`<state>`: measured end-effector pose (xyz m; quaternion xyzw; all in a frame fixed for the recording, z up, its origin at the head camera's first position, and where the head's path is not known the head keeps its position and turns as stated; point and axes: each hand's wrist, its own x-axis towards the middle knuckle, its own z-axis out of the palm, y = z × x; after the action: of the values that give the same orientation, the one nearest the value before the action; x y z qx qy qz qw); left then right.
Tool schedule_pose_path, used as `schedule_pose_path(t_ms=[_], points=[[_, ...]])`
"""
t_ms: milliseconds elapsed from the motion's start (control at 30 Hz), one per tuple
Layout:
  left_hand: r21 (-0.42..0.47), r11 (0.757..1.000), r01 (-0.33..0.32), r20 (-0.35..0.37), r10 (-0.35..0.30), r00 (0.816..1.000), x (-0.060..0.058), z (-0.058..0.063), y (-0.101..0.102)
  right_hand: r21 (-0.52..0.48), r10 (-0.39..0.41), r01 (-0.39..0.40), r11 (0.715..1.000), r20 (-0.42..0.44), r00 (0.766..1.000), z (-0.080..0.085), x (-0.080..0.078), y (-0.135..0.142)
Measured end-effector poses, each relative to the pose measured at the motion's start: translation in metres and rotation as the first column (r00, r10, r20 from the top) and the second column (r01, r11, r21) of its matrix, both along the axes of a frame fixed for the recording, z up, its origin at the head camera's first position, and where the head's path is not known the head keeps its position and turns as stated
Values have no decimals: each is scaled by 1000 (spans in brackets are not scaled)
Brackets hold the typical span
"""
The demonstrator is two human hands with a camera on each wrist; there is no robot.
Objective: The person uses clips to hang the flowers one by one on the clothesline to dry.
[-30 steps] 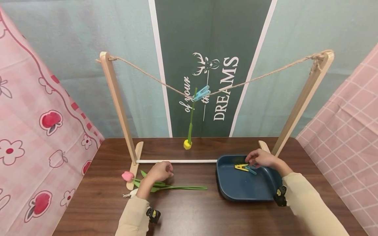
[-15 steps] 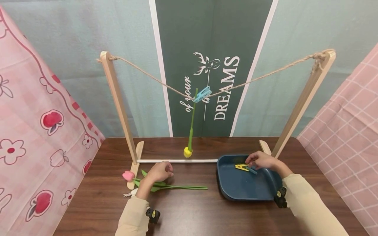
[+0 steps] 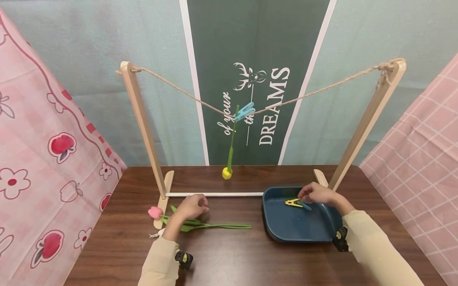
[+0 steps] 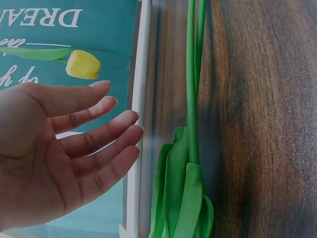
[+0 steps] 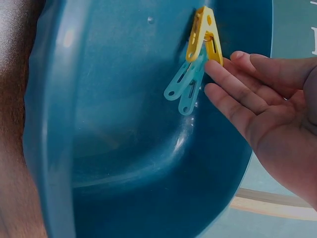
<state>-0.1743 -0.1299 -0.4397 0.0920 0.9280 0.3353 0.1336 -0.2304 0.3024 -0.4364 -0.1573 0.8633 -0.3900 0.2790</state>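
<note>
In the head view my left hand hovers over green tulip stems on the table, fingers relaxed and holding nothing. A pink tulip head lies left of it; a white piece with thread-like ends is partly hidden by my wrist. My right hand is over the blue tray, fingers loosely extended. Its fingertips are right beside a yellow clothespin; whether they touch it I cannot tell. A light blue clothespin lies against the yellow one. A yellow tulip hangs head-down from another blue clothespin.
A sagging rope joins two wooden posts. A white rod runs low between their feet, behind the left hand and the tray. Printed cloth hangs behind, with pink cloths at both sides.
The hanging yellow tulip has bobbed down and back up with its clothespin. Both hands stay nearly where they were.
</note>
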Motion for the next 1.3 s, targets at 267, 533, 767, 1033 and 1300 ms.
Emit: schedule_pose_path(t_ms=[267,533,767,1033,1300], points=[[7,1000,-7,-34,8,999,0,-3,-2,28,14,-12,1000,-46,999,3,0,-2],[-3,1000,-10,-50,10,999,0,-4,-2,-45,-13,13,999,3,1000,9,1,-6],[9,1000,-7,-70,7,998,0,-4,-2,-48,-31,31,998,-17,999,16,3,-10],[29,999,-15,-83,17,996,0,-3,1,-111,-65,63,992,-9,998,28,2,-11],[50,999,1,-114,4,993,1,-1,3,-133,-71,64,989,-50,996,43,2,-13]])
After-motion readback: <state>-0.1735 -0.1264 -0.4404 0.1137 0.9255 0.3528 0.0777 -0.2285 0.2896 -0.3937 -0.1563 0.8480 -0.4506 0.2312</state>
